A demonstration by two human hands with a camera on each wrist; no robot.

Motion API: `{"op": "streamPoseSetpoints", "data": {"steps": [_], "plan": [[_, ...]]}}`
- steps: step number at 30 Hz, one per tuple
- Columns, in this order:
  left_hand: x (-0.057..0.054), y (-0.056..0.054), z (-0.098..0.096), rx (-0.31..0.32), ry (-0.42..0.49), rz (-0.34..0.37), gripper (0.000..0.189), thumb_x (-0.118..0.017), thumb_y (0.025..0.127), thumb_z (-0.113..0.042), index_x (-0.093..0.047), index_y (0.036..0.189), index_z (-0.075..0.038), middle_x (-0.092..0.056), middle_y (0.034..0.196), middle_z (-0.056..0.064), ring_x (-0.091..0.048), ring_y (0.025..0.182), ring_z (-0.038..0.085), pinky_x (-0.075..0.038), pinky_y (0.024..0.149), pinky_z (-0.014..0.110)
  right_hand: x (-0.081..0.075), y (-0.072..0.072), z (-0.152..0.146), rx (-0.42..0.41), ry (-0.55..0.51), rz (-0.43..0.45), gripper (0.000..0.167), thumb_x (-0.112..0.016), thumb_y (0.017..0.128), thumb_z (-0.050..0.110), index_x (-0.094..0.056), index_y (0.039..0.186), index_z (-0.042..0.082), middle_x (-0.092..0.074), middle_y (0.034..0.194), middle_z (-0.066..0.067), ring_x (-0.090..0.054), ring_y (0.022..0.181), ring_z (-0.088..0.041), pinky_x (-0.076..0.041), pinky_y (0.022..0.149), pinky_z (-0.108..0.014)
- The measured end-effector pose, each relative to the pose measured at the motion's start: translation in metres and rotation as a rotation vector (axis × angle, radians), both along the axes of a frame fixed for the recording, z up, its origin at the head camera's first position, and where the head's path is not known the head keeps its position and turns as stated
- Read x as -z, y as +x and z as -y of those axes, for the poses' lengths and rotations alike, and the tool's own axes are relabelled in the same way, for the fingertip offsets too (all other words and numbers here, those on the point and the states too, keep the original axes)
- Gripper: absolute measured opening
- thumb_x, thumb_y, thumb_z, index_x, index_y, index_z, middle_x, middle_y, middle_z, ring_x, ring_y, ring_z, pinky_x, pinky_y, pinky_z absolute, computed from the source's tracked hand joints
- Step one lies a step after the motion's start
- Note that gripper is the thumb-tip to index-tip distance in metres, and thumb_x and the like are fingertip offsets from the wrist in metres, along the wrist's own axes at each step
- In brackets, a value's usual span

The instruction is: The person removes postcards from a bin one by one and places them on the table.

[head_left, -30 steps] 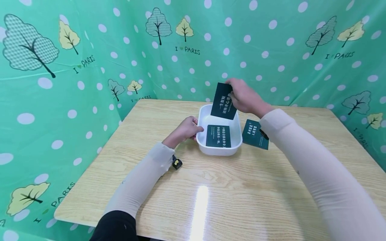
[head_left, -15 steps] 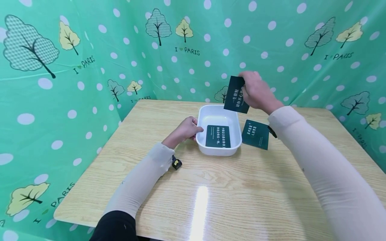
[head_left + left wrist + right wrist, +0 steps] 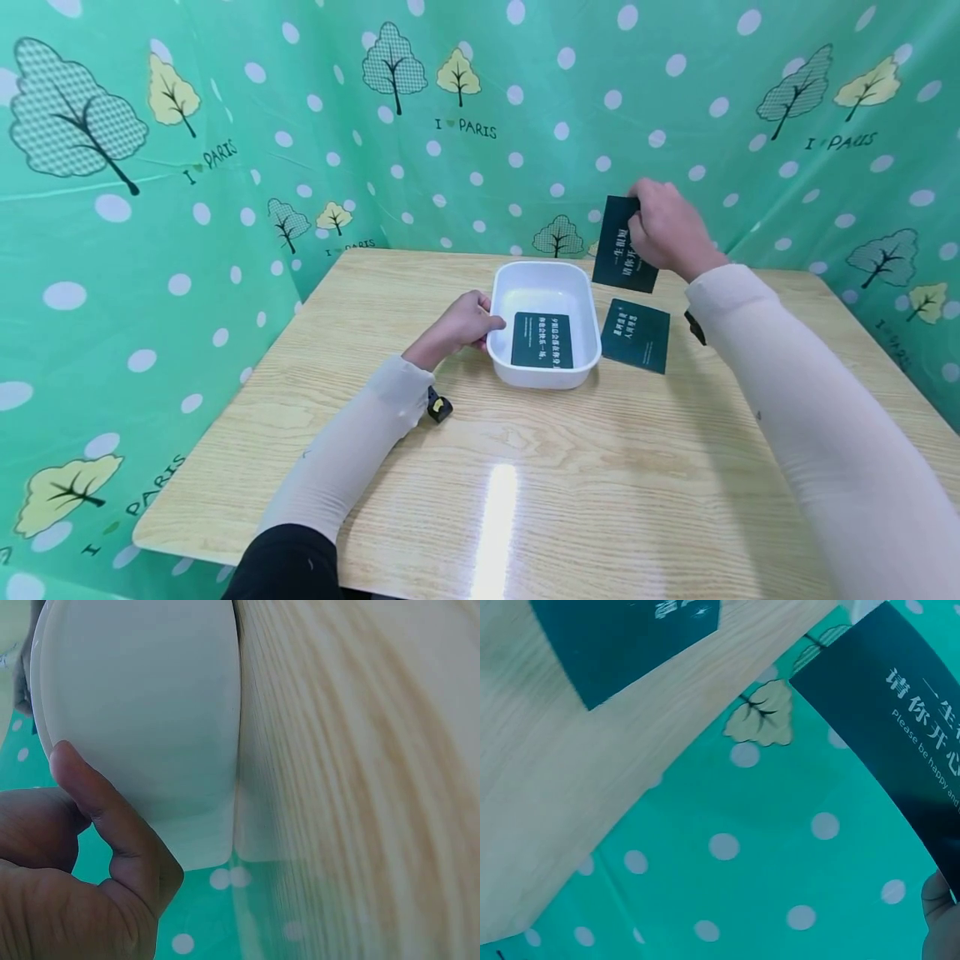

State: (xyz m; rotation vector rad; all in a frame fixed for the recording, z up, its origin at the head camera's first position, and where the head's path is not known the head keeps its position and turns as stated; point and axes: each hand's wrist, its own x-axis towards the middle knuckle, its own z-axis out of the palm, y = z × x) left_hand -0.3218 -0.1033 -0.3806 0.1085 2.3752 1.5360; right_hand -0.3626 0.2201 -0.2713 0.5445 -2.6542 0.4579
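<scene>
My left hand (image 3: 467, 321) grips the left rim of a white plastic basin (image 3: 543, 379), its thumb over the edge; the left wrist view shows that thumb on the basin's outer wall (image 3: 150, 712). Inside the basin lies a dark green card (image 3: 542, 340) printed with white characters. My right hand (image 3: 670, 225) pinches another dark green card (image 3: 618, 246) by its upper right part, raised beyond the basin's back right. In the right wrist view this card (image 3: 885, 712) shows white Chinese and English text. A third green card (image 3: 636, 335) rests on the table, just right of the basin.
The wooden table (image 3: 585, 483) carries everything, with its back edge near a green dotted curtain (image 3: 480, 192). A black wrist strap piece (image 3: 439, 406) shows under my left forearm. Light reflects off the table's front (image 3: 495, 533).
My right hand has carried its card rightward, from over the basin to beyond its right side, behind the card on the table. My left hand stays on the basin rim.
</scene>
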Motion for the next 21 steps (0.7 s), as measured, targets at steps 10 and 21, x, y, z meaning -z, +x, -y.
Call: {"op": "streamPoseSetpoints", "data": {"steps": [10, 21], "plan": [[0.001, -0.001, 0.0, -0.003, -0.021, -0.001, 0.026, -0.066, 0.096, -0.004, -0.045, 0.11, 0.0, -0.063, 0.09, 0.02, -0.06, 0.054, 0.015, -0.055, 0.05, 0.026, 0.015, -0.004, -0.026, 0.058, -0.008, 0.237, 0.044, -0.033, 0.104, 0.013, -0.04, 0.142, -0.008, -0.053, 0.127, -0.031, -0.054, 0.107, -0.045, -0.051, 0.092, -0.065], [0.001, 0.0, 0.001, 0.0, -0.016, -0.002, 0.026, -0.066, 0.096, -0.004, -0.044, 0.11, -0.001, -0.063, 0.085, 0.018, -0.059, 0.053, 0.015, -0.053, 0.048, 0.025, 0.051, -0.003, -0.044, 0.073, -0.123, 0.432, 0.041, -0.035, 0.105, 0.024, -0.041, 0.136, -0.003, -0.055, 0.121, -0.031, -0.054, 0.102, -0.043, -0.051, 0.084, -0.058]]}}
